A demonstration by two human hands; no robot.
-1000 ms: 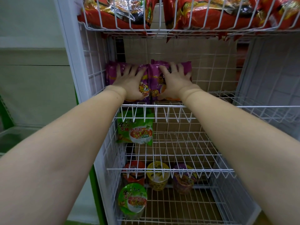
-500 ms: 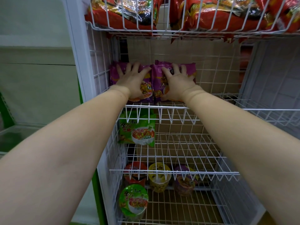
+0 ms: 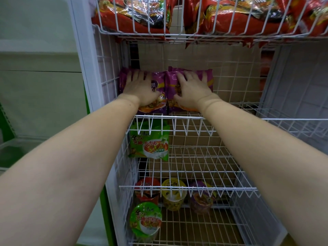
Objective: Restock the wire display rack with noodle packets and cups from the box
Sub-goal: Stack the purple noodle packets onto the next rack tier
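Two purple noodle packets lie side by side at the left of the white wire rack's (image 3: pixel 195 118) second shelf. My left hand (image 3: pixel 140 87) rests flat on the left purple packet (image 3: pixel 158 86), fingers straight and pointing to the back. On the right purple packet (image 3: pixel 208 75) my right hand (image 3: pixel 191 89) lies flat in the same way. The shelf's right part holds nothing. The box is out of view.
Red noodle packets (image 3: pixel 230 16) fill the top basket. One shelf below my hands lies a green packet (image 3: pixel 150 142). The bottom shelf holds a green cup (image 3: pixel 145 219), a red cup (image 3: pixel 147 190), a yellow cup (image 3: pixel 174 194) and a purple cup (image 3: pixel 202 197). A pale wall stands left.
Both hands stay flat on the purple packets, and the packets have slid a little toward the shelf's back. My head has shifted slightly.
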